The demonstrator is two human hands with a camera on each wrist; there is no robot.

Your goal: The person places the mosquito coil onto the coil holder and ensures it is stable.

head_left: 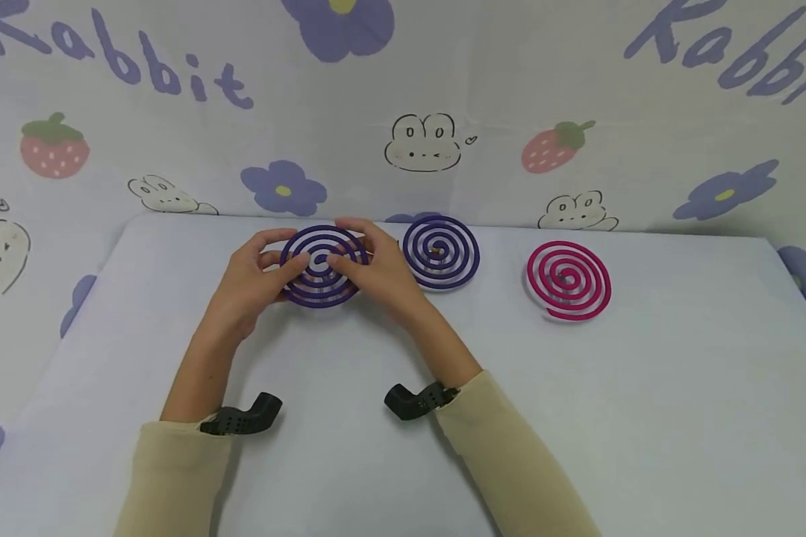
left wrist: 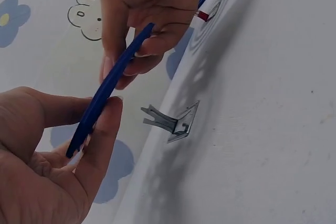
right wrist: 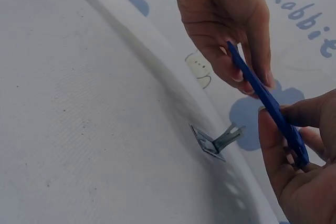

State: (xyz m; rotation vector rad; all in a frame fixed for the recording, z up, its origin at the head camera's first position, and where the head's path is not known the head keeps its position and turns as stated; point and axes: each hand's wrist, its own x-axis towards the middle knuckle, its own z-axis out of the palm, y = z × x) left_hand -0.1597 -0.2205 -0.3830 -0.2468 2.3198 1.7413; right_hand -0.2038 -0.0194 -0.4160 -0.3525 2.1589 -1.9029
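Both hands hold one dark blue mosquito coil (head_left: 320, 304) at the back left of the white table. My left hand (head_left: 251, 276) pinches its left side, thumb across the face and fingers behind. On the opposite side my right hand (head_left: 384, 272) pinches it the same way. Seen edge-on in the left wrist view, the coil is tilted and raised above the table. Beneath it stands a small metal coil stand (left wrist: 181, 124) with a square base and upright forked prongs. The right wrist view shows this stand (right wrist: 212, 142) apart from the coil.
Just right of the right hand, a second dark blue coil (head_left: 441, 286) sits raised on a stand. Farther right is a pink-red coil (head_left: 578, 318), also raised. A printed cloth (head_left: 490, 74) hangs behind the table's back edge.
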